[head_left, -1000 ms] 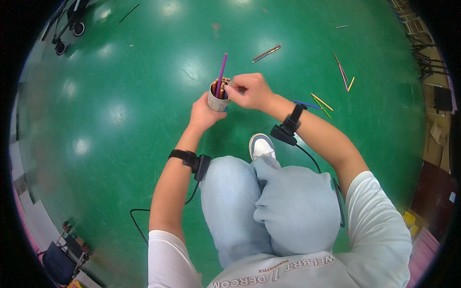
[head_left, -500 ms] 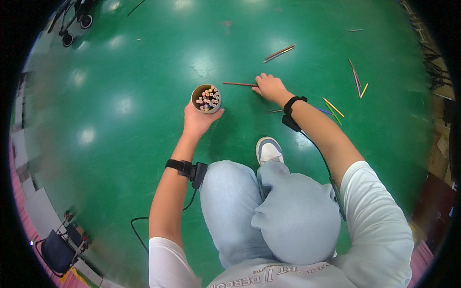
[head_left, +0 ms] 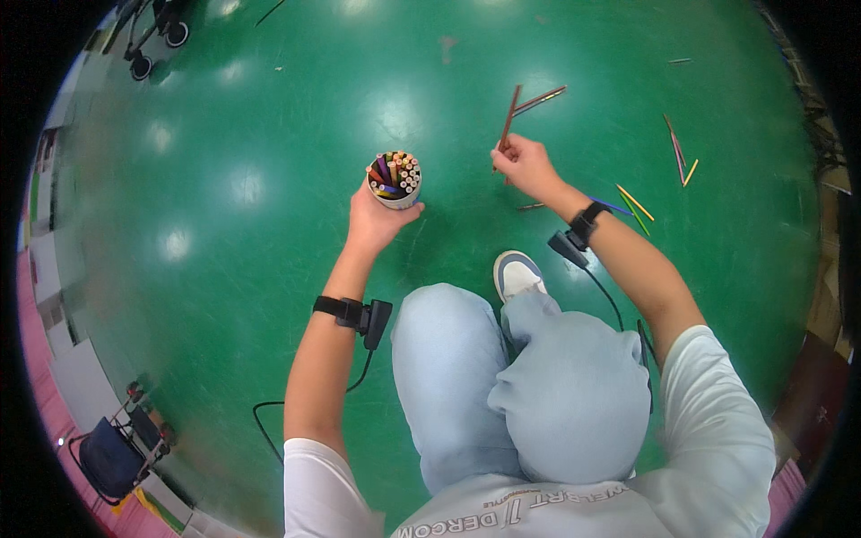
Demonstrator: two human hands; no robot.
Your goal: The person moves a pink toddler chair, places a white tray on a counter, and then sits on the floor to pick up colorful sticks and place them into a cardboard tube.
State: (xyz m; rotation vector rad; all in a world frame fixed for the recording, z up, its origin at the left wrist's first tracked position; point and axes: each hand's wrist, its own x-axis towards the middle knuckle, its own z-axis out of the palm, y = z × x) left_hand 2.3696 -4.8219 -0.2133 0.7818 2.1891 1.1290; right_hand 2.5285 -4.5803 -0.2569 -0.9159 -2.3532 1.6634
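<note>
My left hand (head_left: 375, 221) is wrapped round a cylindrical canister (head_left: 400, 203) packed with colored pencils (head_left: 395, 170), whose ends show at the open top. To its right, my right hand (head_left: 529, 169) pinches a brown colored pencil (head_left: 510, 115) near its lower end. That pencil points away from me, apart from the canister. Behind it, two more pencils (head_left: 545, 97) lie side by side on the green floor. A short piece of another pencil (head_left: 531, 207) shows beneath my right wrist.
Blue, green and yellow pencils (head_left: 636, 203) lie right of my right forearm, with several others (head_left: 680, 154) farther off. One lone pencil (head_left: 680, 61) is at the far right. My shoe (head_left: 517, 274) stands near the middle; a wheeled frame (head_left: 148, 40) is far left.
My right hand has lifted the brown pencil and turned it from sideways to pointing away. The canister has tipped, so more of the pencils in it show.
</note>
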